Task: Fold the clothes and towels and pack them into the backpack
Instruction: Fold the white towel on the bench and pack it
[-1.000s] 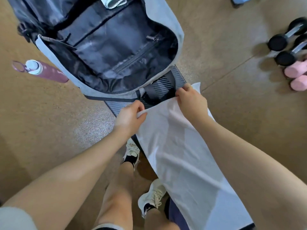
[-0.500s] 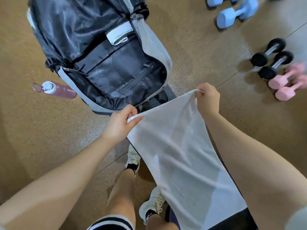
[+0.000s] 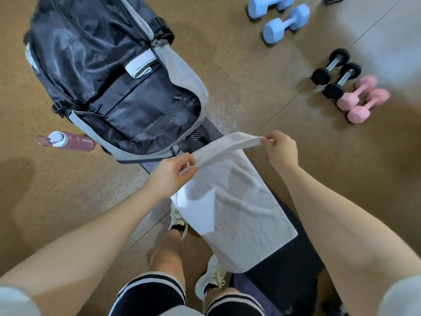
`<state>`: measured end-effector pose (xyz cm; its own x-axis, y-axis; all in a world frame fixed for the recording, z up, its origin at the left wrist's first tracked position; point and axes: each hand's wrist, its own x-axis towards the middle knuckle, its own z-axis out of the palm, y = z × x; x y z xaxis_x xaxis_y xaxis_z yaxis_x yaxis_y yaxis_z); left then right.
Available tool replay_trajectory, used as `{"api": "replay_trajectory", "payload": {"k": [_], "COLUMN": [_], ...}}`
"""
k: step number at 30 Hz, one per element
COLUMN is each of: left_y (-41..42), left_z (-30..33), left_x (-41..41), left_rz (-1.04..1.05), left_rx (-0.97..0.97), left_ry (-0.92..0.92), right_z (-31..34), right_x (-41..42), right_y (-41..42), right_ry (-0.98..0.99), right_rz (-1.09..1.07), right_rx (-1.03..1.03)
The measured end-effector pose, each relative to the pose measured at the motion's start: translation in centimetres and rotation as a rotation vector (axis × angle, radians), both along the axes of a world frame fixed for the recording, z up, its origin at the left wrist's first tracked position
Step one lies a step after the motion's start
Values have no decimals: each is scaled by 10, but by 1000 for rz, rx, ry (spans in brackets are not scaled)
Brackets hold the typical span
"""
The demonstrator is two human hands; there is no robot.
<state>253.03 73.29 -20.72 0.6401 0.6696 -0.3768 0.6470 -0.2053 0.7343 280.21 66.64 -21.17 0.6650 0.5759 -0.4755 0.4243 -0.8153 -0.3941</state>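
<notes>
On the tan floor (image 3: 57, 201) ahead of the person's feet, the backpack (image 3: 182, 71) lies unzipped with its main compartment gaping. Its dark lining shows a zipped inner pocket and a flat sleeve, and one folded pale-grey item (image 3: 140, 65) sits tucked against the upper part of the opening; nothing else can be made out inside.

Next in size is the white towel (image 3: 239, 213), draped lengthwise over a dark bench (image 3: 296, 265), its far end lifted and turned back toward the person. The left hand (image 3: 173, 171) pinches one far corner between thumb and fingers; the right hand (image 3: 281, 148) pinches the other, so the raised edge hangs taut between them.

The likeliest fault, I judge, is a skewed fold: the left corner sits lower and nearer than the right, so the edges may land out of line. The near left corner is already doubled over itself, which could lock a crease in. A light pinch might also let a corner slip, and the towel could slide off the narrow bench onto the floor.

Smaller things lie around: blue dumbbells (image 3: 284, 21), black dumbbells (image 3: 335, 71) and pink dumbbells (image 3: 362, 101) at the right, and a purple water bottle (image 3: 68, 141) touching the backpack's left side.
</notes>
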Motion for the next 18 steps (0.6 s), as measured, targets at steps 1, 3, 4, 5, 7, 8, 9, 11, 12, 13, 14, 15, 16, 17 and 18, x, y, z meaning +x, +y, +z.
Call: {"api": "replay_trajectory", "payload": {"k": [1,3,4,5,7,8,9,11,12,13,14,15,16,17,18], "left_y": [-13,-40,-57,-71,-104,-124,-143,-179,-196,-212,-227,-241,-253,-264,-273], "left_z": [-3,-11,-13,-15,-15,-13,-13,-14,-14,-15,-16,-18,-21,-26,-33], "left_x": [2,5,6,7,13,15,17,20,22,22,23,25,26,27,28], "left_rz": [-44,-105,-126,-135,-148,-153,-162,-191,-205,-215,-222,-236,-261,-294,-340], "left_rx": [26,26,5,-30,-110,-131,-138,-147,-157,-179,-206,-221,-229,-239,-256], "left_ry": [-3,-3,2,2,3,-5,-26,-56,-66,-76,-66,-50,-20,14,57], "right_z": [-5,-14,-17,-20,-25,-27,-30,-34,-36,-37,-39,-42,-47,-52,-59], "right_x": [-1,-4,-5,-7,-8,-9,-9,-7,-7,-6,-5,-3,-1,0,2], "right_y": [-17,-51,-70,-86,-118,-135,-153,-187,-203,-218,-232,-245,-256,-265,-273], "right_ry": [25,80,114,159,250,279,291,268,248,246,257,270,271,258,235], "right_rz": [-7,-10,-22,-59,-183,-239,-277,-315,-335,-374,-430,-493,-542,-568,-572], "right_rx": [-3,5,13,29,72,82,85,67,56,52,52,50,27,0,-29]}}
